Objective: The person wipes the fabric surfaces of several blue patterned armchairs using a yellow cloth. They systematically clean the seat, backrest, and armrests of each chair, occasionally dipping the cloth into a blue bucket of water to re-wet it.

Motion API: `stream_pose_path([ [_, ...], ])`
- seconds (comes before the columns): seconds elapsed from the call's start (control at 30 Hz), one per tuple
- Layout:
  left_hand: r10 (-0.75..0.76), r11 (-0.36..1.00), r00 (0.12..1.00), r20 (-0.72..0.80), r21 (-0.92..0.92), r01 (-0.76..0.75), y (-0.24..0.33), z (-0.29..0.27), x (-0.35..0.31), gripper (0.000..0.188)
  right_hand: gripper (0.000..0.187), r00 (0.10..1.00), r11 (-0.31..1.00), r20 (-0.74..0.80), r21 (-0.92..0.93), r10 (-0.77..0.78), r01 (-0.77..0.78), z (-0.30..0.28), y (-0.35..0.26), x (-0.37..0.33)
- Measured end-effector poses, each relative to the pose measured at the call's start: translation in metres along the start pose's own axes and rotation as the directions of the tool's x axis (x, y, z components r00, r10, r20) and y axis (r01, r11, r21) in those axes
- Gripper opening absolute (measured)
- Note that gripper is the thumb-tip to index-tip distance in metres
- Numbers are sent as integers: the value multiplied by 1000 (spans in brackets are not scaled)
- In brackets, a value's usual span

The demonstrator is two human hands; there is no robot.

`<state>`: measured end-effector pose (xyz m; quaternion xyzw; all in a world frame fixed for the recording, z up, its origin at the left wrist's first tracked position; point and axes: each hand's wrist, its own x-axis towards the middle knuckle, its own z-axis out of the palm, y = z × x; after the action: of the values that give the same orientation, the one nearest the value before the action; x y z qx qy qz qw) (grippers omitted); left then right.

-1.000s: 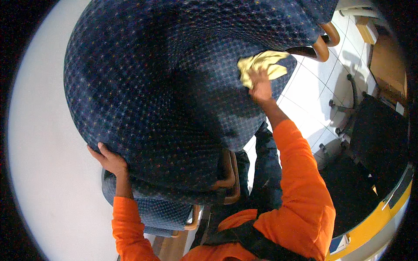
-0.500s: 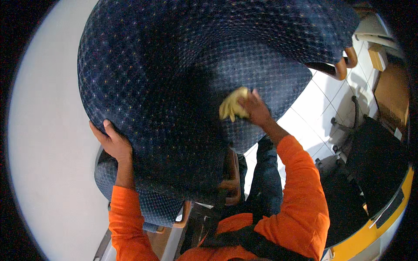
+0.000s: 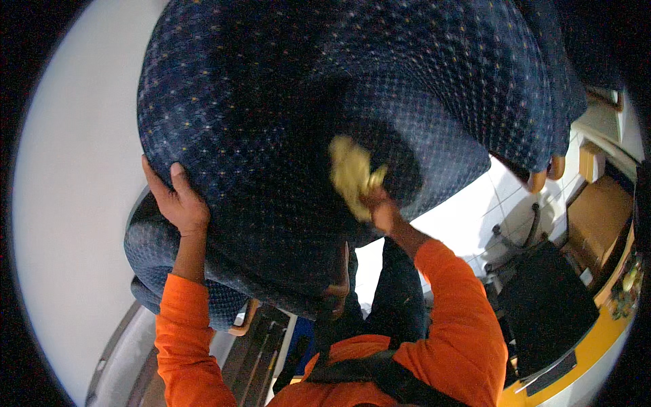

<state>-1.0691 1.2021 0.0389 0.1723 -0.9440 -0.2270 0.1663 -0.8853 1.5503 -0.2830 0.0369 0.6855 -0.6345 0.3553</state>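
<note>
A large dark blue armchair [image 3: 251,88] with a pattern of small pale dots fills the upper middle of the view. My left hand [image 3: 180,205] holds the left edge of its backrest, thumb on the fabric and forefinger along the outer side; its other fingers are hidden. Over the seat, my right hand [image 3: 381,209] grips a crumpled yellow cloth [image 3: 350,175], blurred by motion. The cloth is close to the shaded inner corner between seat and backrest. Whether it touches the fabric I cannot tell.
A pale wall [image 3: 71,169] runs along the left. Behind the armchair's near side are more blue chairs [image 3: 152,237]. To the right, a black office chair [image 3: 546,308] stands on white floor tiles [image 3: 458,214], near a yellow-edged desk [image 3: 576,370] and a brown cardboard box [image 3: 600,220].
My right hand has moved nearer to me and left, and the cloth has swung out ahead of it. My left hand keeps its hold. The whole view has shifted slightly.
</note>
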Motion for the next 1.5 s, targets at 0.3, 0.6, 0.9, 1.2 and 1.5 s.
stream_pose_path([
  [0.3, 28, 999, 999, -21, -13, -29, 3, 0, 1, 63, 77, 900, 644, -168, -751, -401, 146, -100, -121, 103],
  [0.6, 21, 1000, 1000, -13, -21, -21, 4, 1, 2, 63, 64, 874, 198, -212, -971, -438, -137, -122, -114, 160],
  [0.9, 74, 997, 997, -36, -27, -75, -2, 0, 3, 63, 45, 957, 116, -289, -951, -12, -286, -173, -57, -63],
  [1.2, 84, 996, 995, -45, 0, -84, 0, -1, 3, 64, 46, 722, 478, -485, -845, -494, -241, -148, -113, 140],
  [1.5, 62, 998, 996, -68, 21, -61, 2, 3, 1, 64, 51, 903, 344, -100, -937, -419, 56, -26, -52, 126],
])
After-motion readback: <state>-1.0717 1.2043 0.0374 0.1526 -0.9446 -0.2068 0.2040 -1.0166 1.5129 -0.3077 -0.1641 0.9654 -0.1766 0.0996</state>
